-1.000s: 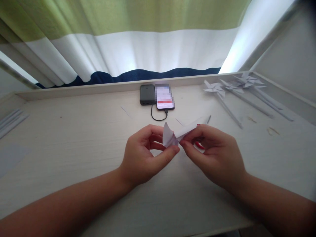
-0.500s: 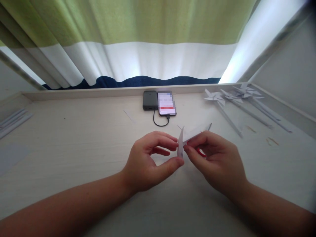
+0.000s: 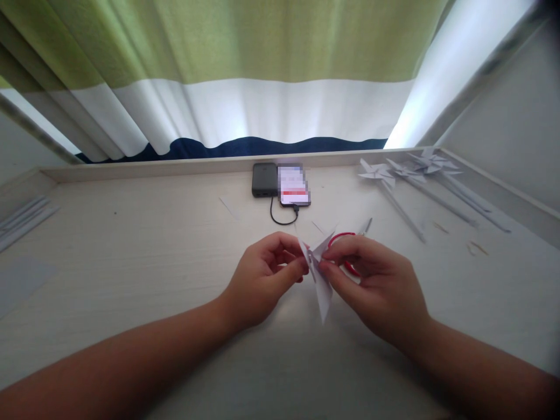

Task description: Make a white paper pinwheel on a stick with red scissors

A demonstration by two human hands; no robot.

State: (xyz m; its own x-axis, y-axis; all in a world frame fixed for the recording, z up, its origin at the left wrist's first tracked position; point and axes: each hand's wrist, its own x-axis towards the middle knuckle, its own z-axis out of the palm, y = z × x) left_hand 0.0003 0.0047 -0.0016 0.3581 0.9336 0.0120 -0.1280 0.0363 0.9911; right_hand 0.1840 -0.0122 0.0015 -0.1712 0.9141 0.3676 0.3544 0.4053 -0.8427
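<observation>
A small piece of folded white paper [image 3: 321,283] with pointed flaps is held above the pale wooden desk [image 3: 144,262] between both hands. My left hand [image 3: 262,280] pinches its left side with thumb and fingers closed. My right hand [image 3: 376,286] pinches its right side, fingers curled. One long point of the paper hangs down toward me. Red-handled scissors [image 3: 350,242] lie on the desk just behind my right hand, mostly hidden by it.
A phone [image 3: 294,185] wired to a dark power bank [image 3: 264,179] lies at the desk's back edge. Three finished paper pinwheels [image 3: 394,175] on sticks lie at the back right. Paper strips [image 3: 21,213] and a grey sheet [image 3: 21,277] lie at the left. Curtains hang behind.
The folded paper has been turned between my fingers: its long flap pointed up-right before and now points down toward me. Both hands stayed close together.
</observation>
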